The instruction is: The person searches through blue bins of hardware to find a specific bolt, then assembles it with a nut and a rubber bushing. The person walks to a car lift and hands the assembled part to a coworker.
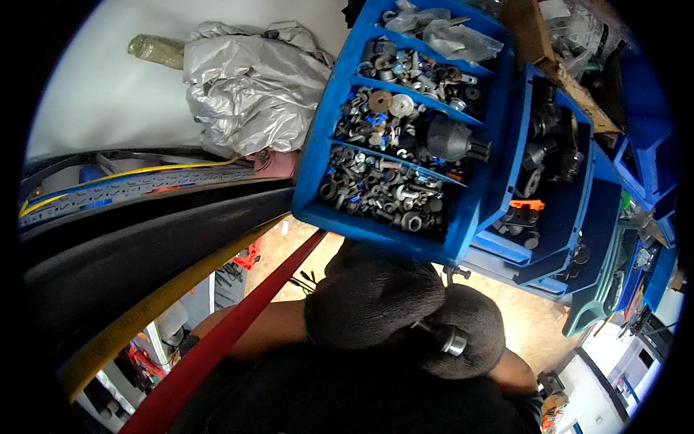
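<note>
Both my hands wear black knitted gloves and meet just below the near edge of the blue divided bin (376, 235). My left hand (376, 293) is closed, knuckles up, its fingertips hidden. Against it, my right hand (466, 329) curls round a dark metal piece with a shiny cylindrical end (454, 343); its other end is hidden between the gloves. Just above the right glove, a small dark bolt-like part (459, 273) sticks out by the bin's corner. Bolts, nuts and washers (390, 188) fill the bin's compartments, and a dark grey socket-like part (452, 139) lies on them.
More blue bins (571, 224) with dark parts stand to the right. A crumpled silver sheet (253, 87) lies at the far left. A red strip (231, 325) and a yellow-brown edge (166, 304) run slantwise at the left, beside a black curved panel (144, 224).
</note>
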A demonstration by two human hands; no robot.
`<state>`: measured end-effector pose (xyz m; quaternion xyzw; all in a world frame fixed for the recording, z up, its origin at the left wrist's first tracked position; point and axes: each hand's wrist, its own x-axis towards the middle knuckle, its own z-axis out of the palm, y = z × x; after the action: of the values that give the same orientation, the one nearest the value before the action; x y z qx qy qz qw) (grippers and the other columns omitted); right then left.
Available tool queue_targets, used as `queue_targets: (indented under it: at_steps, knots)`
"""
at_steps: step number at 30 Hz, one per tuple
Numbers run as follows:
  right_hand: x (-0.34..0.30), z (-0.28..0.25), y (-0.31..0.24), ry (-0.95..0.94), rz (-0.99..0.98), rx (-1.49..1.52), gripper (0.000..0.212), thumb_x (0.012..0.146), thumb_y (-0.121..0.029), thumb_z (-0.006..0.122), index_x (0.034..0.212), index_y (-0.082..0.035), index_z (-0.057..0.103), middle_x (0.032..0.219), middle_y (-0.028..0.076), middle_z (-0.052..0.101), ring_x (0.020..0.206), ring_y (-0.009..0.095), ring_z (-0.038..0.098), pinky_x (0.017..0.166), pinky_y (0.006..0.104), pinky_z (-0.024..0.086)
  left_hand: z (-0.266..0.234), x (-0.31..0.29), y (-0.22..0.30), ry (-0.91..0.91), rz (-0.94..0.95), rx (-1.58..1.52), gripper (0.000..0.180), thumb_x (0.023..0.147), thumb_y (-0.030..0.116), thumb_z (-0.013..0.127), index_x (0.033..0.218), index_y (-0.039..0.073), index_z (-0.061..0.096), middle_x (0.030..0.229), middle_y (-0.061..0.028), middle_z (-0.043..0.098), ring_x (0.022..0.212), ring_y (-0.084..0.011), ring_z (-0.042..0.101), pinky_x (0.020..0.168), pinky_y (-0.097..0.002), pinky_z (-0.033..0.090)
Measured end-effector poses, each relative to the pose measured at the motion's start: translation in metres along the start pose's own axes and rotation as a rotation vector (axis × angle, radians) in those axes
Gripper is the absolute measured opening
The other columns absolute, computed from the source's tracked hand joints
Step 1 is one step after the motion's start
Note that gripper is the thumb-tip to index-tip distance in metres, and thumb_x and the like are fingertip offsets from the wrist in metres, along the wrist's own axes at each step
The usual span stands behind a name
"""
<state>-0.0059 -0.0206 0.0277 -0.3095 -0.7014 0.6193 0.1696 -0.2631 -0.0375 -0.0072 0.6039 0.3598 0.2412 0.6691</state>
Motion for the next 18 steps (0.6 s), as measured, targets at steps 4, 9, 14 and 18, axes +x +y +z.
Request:
queue_targets:
  at_steps: [4, 9, 14, 18]
  knots:
    - [-0.01, 0.002, 0.004, -0.002, 0.045, -0.018, 0.064, 0.074, -0.032, 0.093, 0.127, -0.005, 0.071, 0.127, 0.019, 0.07, 0.117, 0.039, 0.068, 0.101, 0.0481, 0.054, 0.006, 0.015, 0.017, 0.238, 0.139, 0.126, 0.03, 0.098, 0.027, 0.072, 0.121, 0.007, 0.069, 0.114, -0.0136, 0.073, 0.102, -0.0284, 0.072, 0.095, -0.0457, 0.055]
    - [-0.024, 0.005, 0.013, 0.114, 0.049, 0.085, 0.061, 0.08, -0.031, 0.089, 0.129, -0.004, 0.068, 0.125, 0.018, 0.07, 0.115, 0.034, 0.07, 0.1, 0.045, 0.054, 0.012, 0.022, 0.037, 0.367, 0.079, 0.082, 0.024, 0.099, 0.029, 0.071, 0.112, 0.009, 0.069, 0.109, -0.0095, 0.074, 0.098, -0.0277, 0.072, 0.096, -0.0457, 0.054]
    - [-0.042, 0.014, 0.015, 0.389, 0.187, 0.184, 0.053, 0.086, -0.031, 0.084, 0.124, 0.0, 0.063, 0.117, 0.017, 0.07, 0.104, 0.028, 0.072, 0.092, 0.0409, 0.056, 0.004, 0.027, 0.042, 0.194, 0.235, 0.101, 0.029, 0.101, 0.025, 0.069, 0.122, 0.005, 0.067, 0.116, -0.0144, 0.074, 0.104, -0.0283, 0.073, 0.095, -0.0436, 0.057]
    - [-0.032, 0.003, 0.005, 0.393, 0.095, -0.117, 0.047, 0.083, -0.028, 0.082, 0.116, 0.0, 0.064, 0.109, 0.016, 0.07, 0.094, 0.027, 0.07, 0.086, 0.039, 0.056, 0.001, 0.027, 0.041, 0.163, 0.24, 0.069, 0.032, 0.101, 0.022, 0.069, 0.127, 0.004, 0.065, 0.12, -0.0167, 0.073, 0.108, -0.0286, 0.073, 0.094, -0.0415, 0.059]
